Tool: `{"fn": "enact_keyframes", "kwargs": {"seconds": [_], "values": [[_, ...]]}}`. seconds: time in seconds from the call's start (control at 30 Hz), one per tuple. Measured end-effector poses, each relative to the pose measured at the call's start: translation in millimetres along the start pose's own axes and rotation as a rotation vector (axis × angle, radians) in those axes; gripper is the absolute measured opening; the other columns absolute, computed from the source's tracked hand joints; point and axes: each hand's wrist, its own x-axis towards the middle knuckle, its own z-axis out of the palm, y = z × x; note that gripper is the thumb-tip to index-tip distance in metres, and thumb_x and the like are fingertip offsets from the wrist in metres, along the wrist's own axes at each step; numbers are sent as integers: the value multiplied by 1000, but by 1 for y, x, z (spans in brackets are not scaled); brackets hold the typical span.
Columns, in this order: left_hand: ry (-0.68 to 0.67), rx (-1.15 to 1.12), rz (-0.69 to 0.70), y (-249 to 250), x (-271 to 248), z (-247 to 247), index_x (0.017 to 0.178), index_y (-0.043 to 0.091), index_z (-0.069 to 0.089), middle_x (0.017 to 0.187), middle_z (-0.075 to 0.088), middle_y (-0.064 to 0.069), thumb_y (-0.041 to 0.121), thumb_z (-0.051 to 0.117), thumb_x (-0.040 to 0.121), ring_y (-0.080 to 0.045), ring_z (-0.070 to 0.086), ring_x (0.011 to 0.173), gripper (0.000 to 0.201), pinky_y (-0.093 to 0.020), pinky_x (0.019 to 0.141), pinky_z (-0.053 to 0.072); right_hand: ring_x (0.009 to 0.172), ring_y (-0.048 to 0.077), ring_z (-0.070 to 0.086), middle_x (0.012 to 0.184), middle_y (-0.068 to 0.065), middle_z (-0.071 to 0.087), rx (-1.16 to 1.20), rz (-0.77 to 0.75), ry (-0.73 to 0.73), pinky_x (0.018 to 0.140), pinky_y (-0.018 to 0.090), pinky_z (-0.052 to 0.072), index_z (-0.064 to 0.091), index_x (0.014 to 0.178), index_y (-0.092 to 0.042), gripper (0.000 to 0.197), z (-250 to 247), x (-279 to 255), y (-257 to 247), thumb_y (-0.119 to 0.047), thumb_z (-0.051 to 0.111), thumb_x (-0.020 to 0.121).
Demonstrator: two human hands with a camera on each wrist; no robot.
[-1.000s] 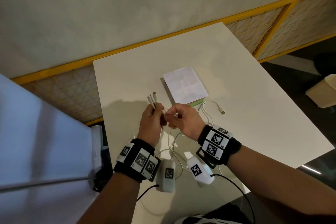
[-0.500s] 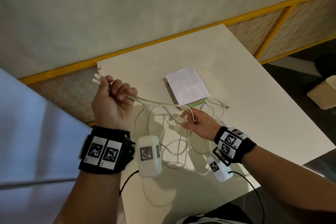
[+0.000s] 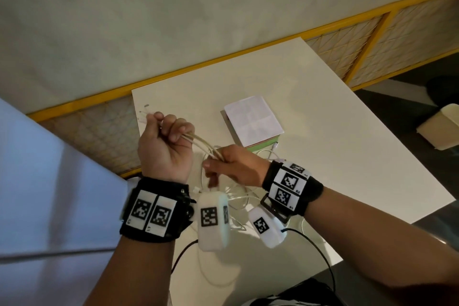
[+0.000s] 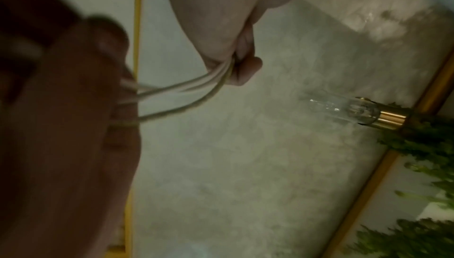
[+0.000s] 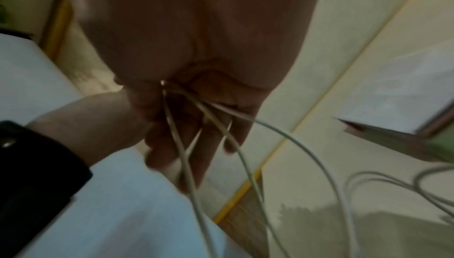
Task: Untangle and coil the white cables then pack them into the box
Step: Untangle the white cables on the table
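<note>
We see the left hand (image 3: 165, 149) fisted round the white cables (image 3: 198, 143) near their plug ends, raised above the desk (image 3: 323, 131); the right hand (image 3: 236, 166) pinches the same strands (loops trail beneath), and the box (image 3: 253, 122) sits just beyond

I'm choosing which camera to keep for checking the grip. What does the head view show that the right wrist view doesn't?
Only the head view shows the left hand gripping the white cables near their plug ends, and the whole box on the table. Only the right wrist view shows strands running between the right hand's fingers. Both show the right hand holding the cables and slack trailing toward the table.
</note>
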Motion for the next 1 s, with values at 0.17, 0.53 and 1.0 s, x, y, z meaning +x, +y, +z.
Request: {"fn": "enact_keyframes", "kwargs": {"seconds": [0.17,0.53,1.0], "values": [[203,147,147,30,19,-43,66,19,42,45,31,7,28,32,100,-8,28,38,36,-17,42,34,54,13,61,50,-7,61,-263,269,-53,70,34,50,54,68,-21,31,-15,-11,59,-43,52,90],[-125,1782,126,-20,-25,-70,95,22,63,71,59,14,31,80,71,-5,48,57,31,-20,59,45,71,34,56,76,21,62,-482,162,443,60,34,34,44,73,-12,28,-24,-9,40,-29,43,95],[-276,1728,-77,-29,-17,-56,66,20,65,56,56,8,28,55,93,1,49,49,30,-19,53,36,65,31,51,76,18,61,-607,76,253,59,35,39,47,86,-8,19,-25,-17,34,-25,44,94]]}}
